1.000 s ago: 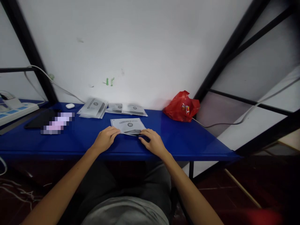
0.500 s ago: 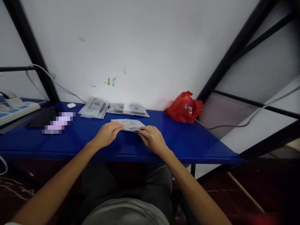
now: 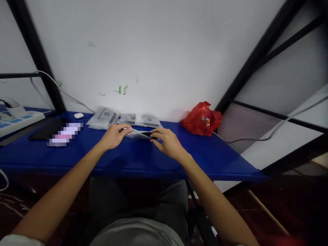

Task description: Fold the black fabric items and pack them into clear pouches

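Note:
A frosted plastic bag (image 3: 139, 133) is held above the blue table, seen nearly edge-on with its mouth parted. My left hand (image 3: 112, 136) pinches the bag's left end between thumb and fingers. At the right end, my right hand (image 3: 167, 141) grips the bag's edge, its fingers by a dark patch at the opening. Whether that dark patch is something inside or only shadow, I cannot tell. Behind the hands lie similar printed bags: a stack (image 3: 104, 118) on the left and a flat pair (image 3: 147, 120) by the wall.
On the right of the blue table (image 3: 205, 157) sits a red plastic bag (image 3: 201, 119). To the left are a white earbud case (image 3: 78, 115), a blurred-out phone (image 3: 65, 135), a dark tablet-like slab (image 3: 46, 130) and a power strip (image 3: 23, 121). Black metal posts flank the table.
Both hands have raised the bag slightly off the table and tilted it, so its printed face no longer shows and its mouth gapes. My left hand has shifted a little left.

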Demonstrator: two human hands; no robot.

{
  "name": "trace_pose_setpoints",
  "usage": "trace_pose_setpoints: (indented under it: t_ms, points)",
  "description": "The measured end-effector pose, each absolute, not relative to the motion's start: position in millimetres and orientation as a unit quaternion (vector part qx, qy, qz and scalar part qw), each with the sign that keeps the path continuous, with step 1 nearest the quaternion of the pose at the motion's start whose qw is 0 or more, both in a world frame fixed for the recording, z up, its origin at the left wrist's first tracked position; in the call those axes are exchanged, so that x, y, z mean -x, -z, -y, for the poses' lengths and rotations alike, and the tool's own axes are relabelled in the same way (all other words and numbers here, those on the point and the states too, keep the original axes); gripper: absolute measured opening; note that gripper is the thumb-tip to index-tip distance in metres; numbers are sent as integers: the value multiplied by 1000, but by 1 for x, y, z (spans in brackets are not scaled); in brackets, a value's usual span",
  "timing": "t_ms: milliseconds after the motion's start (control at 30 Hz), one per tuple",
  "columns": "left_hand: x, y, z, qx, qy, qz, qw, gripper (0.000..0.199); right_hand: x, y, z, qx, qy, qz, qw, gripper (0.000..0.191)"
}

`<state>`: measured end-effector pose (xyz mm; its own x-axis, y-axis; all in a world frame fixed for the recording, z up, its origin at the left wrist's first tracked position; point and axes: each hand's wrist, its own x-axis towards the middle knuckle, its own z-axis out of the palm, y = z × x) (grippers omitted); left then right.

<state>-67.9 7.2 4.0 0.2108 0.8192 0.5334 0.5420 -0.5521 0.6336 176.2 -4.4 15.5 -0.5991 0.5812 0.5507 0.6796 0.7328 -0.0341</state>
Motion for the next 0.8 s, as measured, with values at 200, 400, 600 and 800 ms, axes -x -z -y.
trace_pose_setpoints:
  t_ms: [200,400,600,800]
  points:
    - [68,-4,-7,-758,-457,-443,144,18,-177,-19,2,348,70,900,252,19]
    - [63,-6,1,-721,-543,-422,83,11,-181,-30,5,360,54,883,296,18]
    - [57,0,7,-645,-613,-446,99,9,-185,-30,6,370,25,876,309,15]
    - [59,5,6,-647,-602,-450,130,11,-190,-25,9,364,15,873,325,10]
